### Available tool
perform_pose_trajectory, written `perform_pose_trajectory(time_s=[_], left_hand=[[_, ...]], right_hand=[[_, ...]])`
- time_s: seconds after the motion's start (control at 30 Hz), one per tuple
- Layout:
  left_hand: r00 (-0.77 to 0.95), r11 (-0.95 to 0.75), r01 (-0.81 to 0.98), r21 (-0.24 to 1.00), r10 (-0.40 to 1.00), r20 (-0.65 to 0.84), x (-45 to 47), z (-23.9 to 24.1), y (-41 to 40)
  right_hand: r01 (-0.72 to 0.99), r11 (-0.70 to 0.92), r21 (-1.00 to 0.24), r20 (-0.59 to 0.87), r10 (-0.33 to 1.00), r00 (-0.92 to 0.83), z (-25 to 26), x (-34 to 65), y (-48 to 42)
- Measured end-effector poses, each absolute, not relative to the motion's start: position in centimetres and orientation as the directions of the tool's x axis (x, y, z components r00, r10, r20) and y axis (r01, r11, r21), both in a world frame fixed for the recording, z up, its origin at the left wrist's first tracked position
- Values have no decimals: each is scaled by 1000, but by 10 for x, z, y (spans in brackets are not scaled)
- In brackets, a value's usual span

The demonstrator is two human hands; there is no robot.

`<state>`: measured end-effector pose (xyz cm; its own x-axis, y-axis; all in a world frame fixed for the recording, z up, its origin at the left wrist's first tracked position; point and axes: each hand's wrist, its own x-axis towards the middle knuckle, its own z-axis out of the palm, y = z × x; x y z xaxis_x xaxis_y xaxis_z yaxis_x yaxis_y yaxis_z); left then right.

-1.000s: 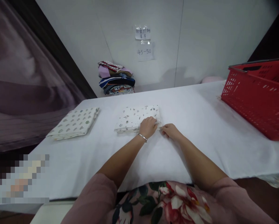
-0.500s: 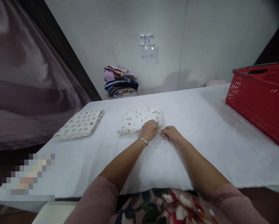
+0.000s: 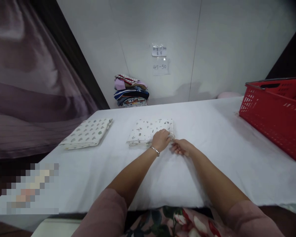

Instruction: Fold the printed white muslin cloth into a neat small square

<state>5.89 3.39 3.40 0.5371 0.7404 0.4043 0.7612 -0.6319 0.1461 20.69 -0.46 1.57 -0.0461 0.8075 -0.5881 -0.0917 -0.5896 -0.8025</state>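
A folded white cloth (image 3: 145, 130) with small grey and brown printed figures lies on the table in front of me. My left hand (image 3: 161, 139) grips its near right corner, the fingers closed over the folded layers. Just to the right, my right hand (image 3: 182, 146) is closed, thumb and forefinger pinching the edge at that same corner. The fabric at the corner is bunched a little between both hands. Off to the left, apart from my hands, rests a second folded cloth (image 3: 87, 133) with rows of grey-green leaf-like prints.
A white cloth covers the table (image 3: 128, 171). On the right stands a red plastic basket (image 3: 274, 115). Against the back wall is a stack of folded textiles (image 3: 131, 91), with paper signs (image 3: 160, 65) taped above. A purplish curtain (image 3: 39, 82) hangs at the left.
The view has tilted up slightly, so everything sits lower in the picture. Both hands stay at the cloth's near right corner; the right hand's lower fingers have shifted slightly.
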Motion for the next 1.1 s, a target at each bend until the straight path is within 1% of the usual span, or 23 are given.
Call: perform_pose_trajectory(time_s=[0.1, 0.2, 0.3, 0.47, 0.63, 0.77, 0.8, 0.87, 0.97, 1.1], left_hand=[[533, -626, 764, 155, 748, 395, 59, 34, 35], [532, -620, 769, 156, 756, 381, 59, 36, 35], [532, -623, 767, 153, 751, 391, 59, 37, 34], [550, -647, 747, 151, 730, 406, 57, 33, 28], [610, -681, 713, 170, 721, 329, 54, 29, 21], [647, -704, 700, 120, 696, 312, 53, 30, 18], [658, -712, 695, 101, 687, 309, 53, 30, 17], [682, -727, 684, 67, 669, 295, 54, 31, 15], [706, -738, 674, 31, 657, 266, 55, 32, 10], [706, -734, 678, 36, 665, 243, 54, 30, 3]], right_hand=[[-182, -611, -770, -608, 790, -79, 18, 201, -2], [-266, -579, -770, -592, 805, -39, 18, 195, -1], [-284, -521, -805, -548, 836, 17, 17, 191, -6], [-289, -446, -847, -472, 881, 24, 11, 193, -22], [-333, -387, -860, -397, 917, -40, 4, 199, -27], [-367, -349, -862, -311, 937, -160, 5, 205, -29], [-373, -360, -855, -312, 932, -186, 6, 205, -30], [-364, -407, -838, -359, 913, -195, 9, 206, -30], [-298, -455, -839, -441, 890, -114, 10, 205, -28], [-197, -442, -875, -447, 894, -18, 7, 200, -24]])
